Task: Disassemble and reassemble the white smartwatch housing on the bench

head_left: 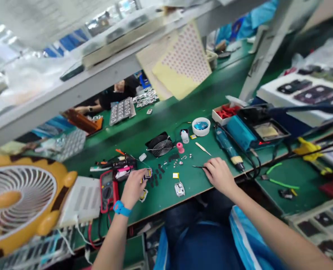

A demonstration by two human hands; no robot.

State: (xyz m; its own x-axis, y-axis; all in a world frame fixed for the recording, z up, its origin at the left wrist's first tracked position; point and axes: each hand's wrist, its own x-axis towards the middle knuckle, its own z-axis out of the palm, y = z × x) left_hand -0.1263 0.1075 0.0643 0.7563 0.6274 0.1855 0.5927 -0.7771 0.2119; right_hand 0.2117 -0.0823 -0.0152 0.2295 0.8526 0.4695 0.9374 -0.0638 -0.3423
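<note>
My left hand (135,183), a blue band on its wrist, is closed on a small watch case (148,173) at the left of the green mat. Just below it lies another small case with yellow inside (144,195). My right hand (219,173) rests low over the mat, its fingers closed on dark tweezers (198,166) pointing left. Between the hands, a white watch case (179,189) lies with a small yellow battery (176,175) beside its top, joined by thin wires. Several black strips (156,177) and tiny parts (180,162) are scattered nearby.
Behind are a black fan (161,145), a pink spool (180,147), a white bottle (185,136) and a round white dish (201,127). An electric screwdriver (228,148) lies right. A multimeter (108,191) and a yellow fan (20,202) stand left. A shelf (104,80) crosses above.
</note>
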